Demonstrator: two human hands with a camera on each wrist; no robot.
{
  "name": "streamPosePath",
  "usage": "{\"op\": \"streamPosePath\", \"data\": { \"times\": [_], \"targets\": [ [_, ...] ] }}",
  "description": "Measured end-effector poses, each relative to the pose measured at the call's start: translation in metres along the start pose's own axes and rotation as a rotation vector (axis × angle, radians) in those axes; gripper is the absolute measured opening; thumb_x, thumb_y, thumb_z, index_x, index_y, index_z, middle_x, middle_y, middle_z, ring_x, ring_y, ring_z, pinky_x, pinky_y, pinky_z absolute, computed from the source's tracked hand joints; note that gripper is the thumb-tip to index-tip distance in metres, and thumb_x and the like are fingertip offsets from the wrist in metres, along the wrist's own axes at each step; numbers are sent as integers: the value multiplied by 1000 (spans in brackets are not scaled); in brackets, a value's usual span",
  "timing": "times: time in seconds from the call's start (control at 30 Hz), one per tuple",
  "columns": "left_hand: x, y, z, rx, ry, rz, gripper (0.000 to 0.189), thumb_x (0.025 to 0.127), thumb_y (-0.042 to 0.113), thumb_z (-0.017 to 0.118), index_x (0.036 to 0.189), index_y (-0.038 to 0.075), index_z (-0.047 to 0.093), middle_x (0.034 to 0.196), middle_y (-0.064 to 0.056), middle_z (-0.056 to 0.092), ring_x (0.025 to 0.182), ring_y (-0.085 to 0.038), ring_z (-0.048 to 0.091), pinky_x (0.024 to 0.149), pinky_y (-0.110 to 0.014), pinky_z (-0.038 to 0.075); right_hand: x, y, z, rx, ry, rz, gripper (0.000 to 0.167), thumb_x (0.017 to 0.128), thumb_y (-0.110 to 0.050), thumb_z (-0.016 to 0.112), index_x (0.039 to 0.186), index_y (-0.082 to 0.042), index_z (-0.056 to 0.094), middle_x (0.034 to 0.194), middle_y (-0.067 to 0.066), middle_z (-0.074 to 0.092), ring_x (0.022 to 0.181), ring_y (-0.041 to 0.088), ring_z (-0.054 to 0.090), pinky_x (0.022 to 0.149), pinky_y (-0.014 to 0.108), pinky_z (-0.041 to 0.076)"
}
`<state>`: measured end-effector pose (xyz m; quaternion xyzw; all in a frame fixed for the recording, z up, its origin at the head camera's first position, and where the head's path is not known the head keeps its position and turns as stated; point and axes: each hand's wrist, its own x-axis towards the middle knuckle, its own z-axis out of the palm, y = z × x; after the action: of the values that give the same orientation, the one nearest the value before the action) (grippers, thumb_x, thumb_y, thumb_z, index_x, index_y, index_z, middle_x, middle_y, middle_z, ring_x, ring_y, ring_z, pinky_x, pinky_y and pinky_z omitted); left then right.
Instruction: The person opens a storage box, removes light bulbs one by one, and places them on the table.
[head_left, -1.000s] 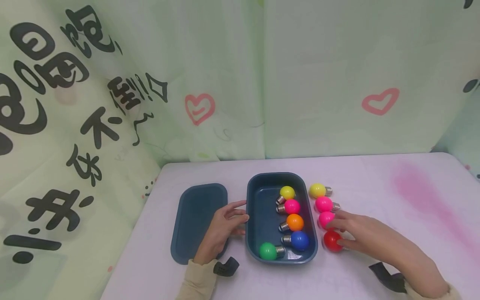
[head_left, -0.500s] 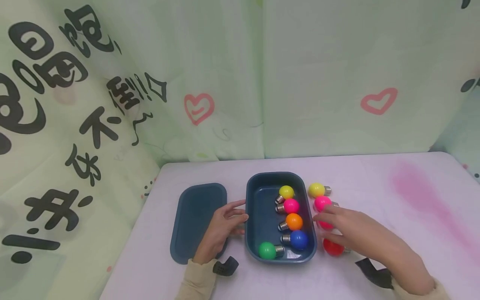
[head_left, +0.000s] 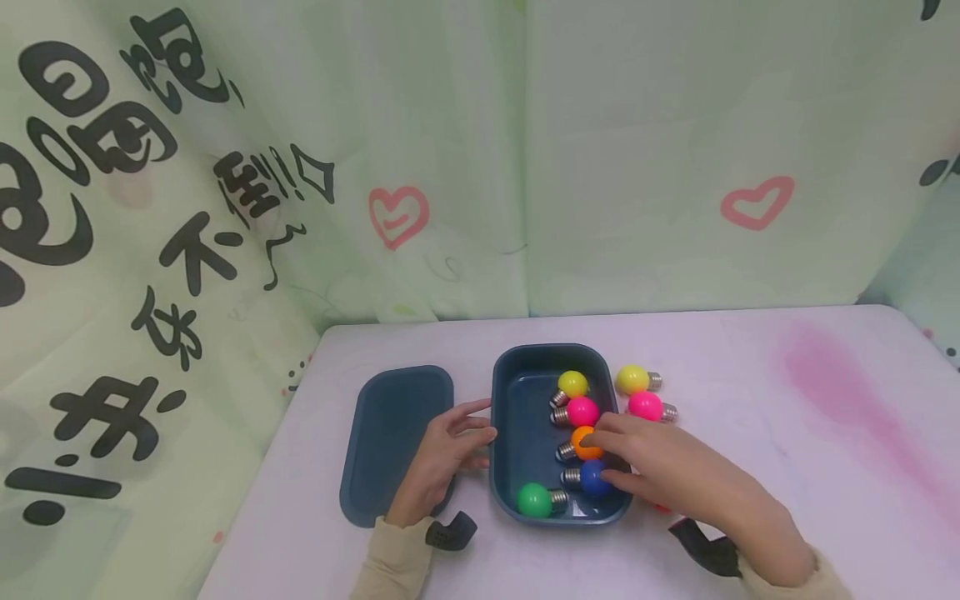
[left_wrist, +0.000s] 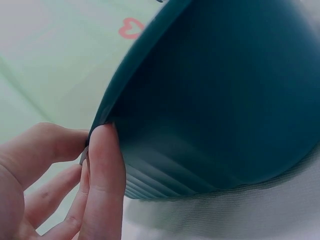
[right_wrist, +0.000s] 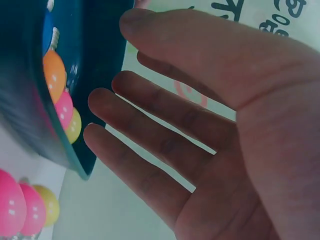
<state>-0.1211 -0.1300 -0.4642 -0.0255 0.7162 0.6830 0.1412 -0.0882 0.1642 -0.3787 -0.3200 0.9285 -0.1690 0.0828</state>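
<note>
My left hand rests its relaxed fingers against the outer left side of a dark blue plastic box, fingertips right at the rim. In the left wrist view the fingers touch the box wall near its edge. Palm down, my right hand reaches over the box's right rim with nothing in it, its fingers extended and apart in the right wrist view. Beneath it lie an orange bulb and a blue bulb. The box also holds a yellow bulb, pink bulb and green bulb.
A flat dark blue lid lies left of the box. On the table's right side lie a yellow bulb, a pink bulb and a mostly hidden red bulb. Another pink bulb shows in the right wrist view.
My right hand has moved left from the loose red and pink bulbs to over the box, carrying nothing; the loose bulbs stay on the table. The left hand has stayed at the box.
</note>
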Motion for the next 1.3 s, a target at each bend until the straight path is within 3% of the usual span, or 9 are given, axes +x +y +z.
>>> {"op": "streamPosePath", "data": {
  "times": [0.23,0.47,0.67,0.93,1.3],
  "targets": [
    [1,-1,0,-3,-3,-4,51,87,19,76,136,13,60,112,-11,69,89,-17,68,69,-31,61,11,-10,10,-23,36,-124,36,82,-24,81,114,-14,70,106,-2,64,94,13,64,77,30,60],
    [1,0,0,-2,-5,-4,51,88,20,76,136,15,60,113,-11,68,91,-18,67,70,-31,61,21,-19,18,11,-10,-146,43,81,-27,83,119,-12,69,108,0,66,96,14,63,77,29,60],
    [2,0,0,-5,-10,3,51,88,20,75,136,13,59,115,-13,68,91,-17,68,71,-32,61,30,-22,27,-8,-11,-212,42,81,-26,82,118,-11,70,102,-1,66,87,7,61,76,24,58],
    [1,0,0,-4,-11,-2,52,88,21,75,136,13,59,114,-12,68,91,-18,68,71,-32,61,40,-24,40,-18,-58,-190,41,83,-28,81,119,-12,69,102,-2,66,88,8,63,78,24,59],
    [2,-1,-1,-14,-18,-1,51,88,21,76,136,14,59,114,-12,68,91,-18,68,70,-33,61,46,-27,46,-30,-64,-206,38,83,-27,81,117,-14,71,99,-4,66,84,7,61,77,24,58]
  ]
}}
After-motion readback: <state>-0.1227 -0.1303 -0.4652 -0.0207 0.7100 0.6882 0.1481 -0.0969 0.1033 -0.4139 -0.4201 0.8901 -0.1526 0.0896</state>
